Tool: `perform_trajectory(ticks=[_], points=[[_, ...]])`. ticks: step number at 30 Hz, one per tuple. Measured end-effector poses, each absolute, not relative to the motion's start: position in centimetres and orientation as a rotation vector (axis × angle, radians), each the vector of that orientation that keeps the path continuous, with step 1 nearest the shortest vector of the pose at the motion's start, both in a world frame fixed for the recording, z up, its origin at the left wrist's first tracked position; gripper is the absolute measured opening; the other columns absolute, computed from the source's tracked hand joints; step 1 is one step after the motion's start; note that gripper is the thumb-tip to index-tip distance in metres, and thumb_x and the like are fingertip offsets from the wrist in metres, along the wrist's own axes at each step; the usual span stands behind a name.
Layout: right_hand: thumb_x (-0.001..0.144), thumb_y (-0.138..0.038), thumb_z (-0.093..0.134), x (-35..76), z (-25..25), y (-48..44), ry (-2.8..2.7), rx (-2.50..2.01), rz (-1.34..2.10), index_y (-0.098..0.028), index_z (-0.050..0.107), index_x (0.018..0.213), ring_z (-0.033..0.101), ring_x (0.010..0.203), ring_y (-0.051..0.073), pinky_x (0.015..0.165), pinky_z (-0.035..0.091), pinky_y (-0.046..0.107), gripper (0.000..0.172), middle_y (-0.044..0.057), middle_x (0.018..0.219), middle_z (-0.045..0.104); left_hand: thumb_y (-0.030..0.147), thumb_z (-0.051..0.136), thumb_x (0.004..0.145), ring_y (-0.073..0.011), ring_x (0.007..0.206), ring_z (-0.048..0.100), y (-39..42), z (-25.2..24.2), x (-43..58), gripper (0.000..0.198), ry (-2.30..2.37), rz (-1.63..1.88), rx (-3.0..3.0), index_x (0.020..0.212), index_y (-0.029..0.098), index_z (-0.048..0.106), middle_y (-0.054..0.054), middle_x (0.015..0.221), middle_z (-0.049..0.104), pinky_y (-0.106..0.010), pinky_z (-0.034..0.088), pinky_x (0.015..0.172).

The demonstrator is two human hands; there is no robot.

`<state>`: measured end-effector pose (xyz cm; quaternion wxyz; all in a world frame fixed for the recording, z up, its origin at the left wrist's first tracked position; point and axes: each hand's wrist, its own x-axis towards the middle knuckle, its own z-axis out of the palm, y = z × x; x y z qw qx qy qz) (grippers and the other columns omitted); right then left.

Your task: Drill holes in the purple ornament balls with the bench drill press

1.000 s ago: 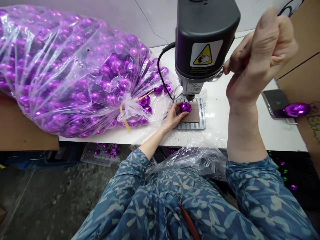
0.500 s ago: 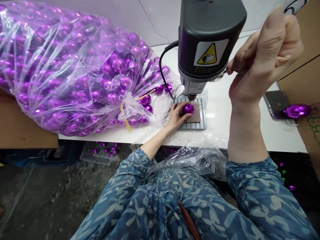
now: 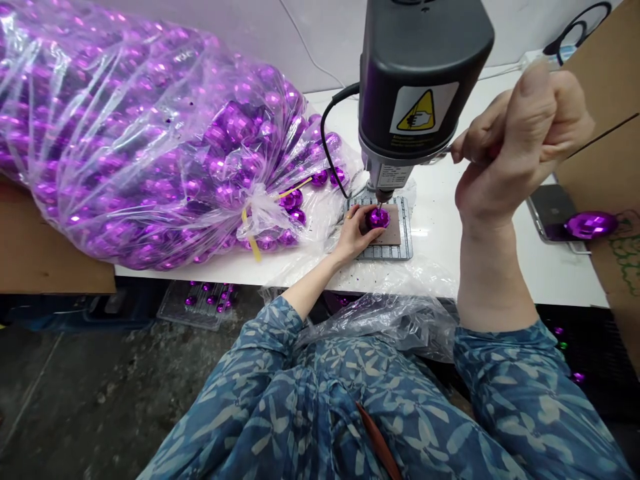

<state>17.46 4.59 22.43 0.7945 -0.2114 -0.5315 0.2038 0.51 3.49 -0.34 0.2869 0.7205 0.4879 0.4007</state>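
Observation:
Between thumb and fingers, my left hand (image 3: pixel 356 233) grips a shiny purple faceted ball (image 3: pixel 379 218). The ball rests on a brown board (image 3: pixel 391 233), which lies on the grey slotted base plate (image 3: pixel 406 248) of a bench drill press (image 3: pixel 425 73). Directly above the ball is the drill's chuck (image 3: pixel 384 197), its bit at or touching the ball's top; I cannot tell how deep. My right hand (image 3: pixel 525 133) is closed around the drill press's feed handle, on the right of the machine; the fingers hide most of the handle.
A big clear bag (image 3: pixel 150 147) of purple balls fills the table's left side, with several loose balls (image 3: pixel 299 217) by its tied neck. To the right lie a phone (image 3: pixel 545 210) and a purple oval ornament (image 3: pixel 593 225). Plastic sheeting (image 3: pixel 390 320) hangs over the front edge.
My right hand has shifted slightly left and down with the handle. My left hand and the ball stay in place under the bit.

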Motion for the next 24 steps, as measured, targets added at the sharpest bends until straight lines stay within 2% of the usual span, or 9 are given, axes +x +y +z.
perform_trajectory(ticks=[7,13,19,24], points=[[0.097,-0.065,0.075,17.5,19.6,4.1,-1.124,-0.419,0.293,-0.016,0.020,0.056,0.032,0.040,0.002,0.041,0.028,0.024,0.084,-0.005,0.046,0.021,0.046,0.089,0.097,-0.0377,0.157,0.057,3.4,-0.3,0.6,0.058,1.289,1.077,1.911,0.148,0.030,0.067,-0.015,0.152,0.070,-0.064,0.046,0.135],[0.099,-0.058,0.075,17.9,17.6,4.7,-1.118,-0.374,0.229,-0.018,0.016,0.062,0.023,0.041,0.003,0.041,0.028,0.026,0.080,-0.005,0.049,0.015,0.046,0.090,0.097,-0.0380,0.158,0.055,3.3,-0.3,0.5,0.058,1.313,1.067,1.902,0.147,0.030,0.066,-0.014,0.153,0.069,-0.065,0.045,0.135],[0.105,-0.051,0.069,18.5,15.4,5.1,-1.130,-0.342,0.170,-0.017,0.030,0.067,0.024,0.044,0.001,0.048,0.035,0.018,0.064,-0.009,0.050,0.016,0.048,0.089,0.097,-0.0376,0.159,0.055,3.4,-0.6,0.5,0.059,1.318,1.066,1.915,0.148,0.030,0.065,-0.014,0.153,0.070,-0.064,0.043,0.136],[0.104,-0.040,0.067,19.0,14.2,5.5,-1.177,-0.241,0.131,-0.017,0.035,0.062,0.026,0.042,0.005,0.049,0.036,0.026,0.058,-0.006,0.049,0.021,0.050,0.086,0.098,-0.0374,0.160,0.054,3.2,-0.4,0.5,0.059,1.319,1.050,1.934,0.150,0.031,0.065,-0.014,0.154,0.069,-0.064,0.043,0.136]])
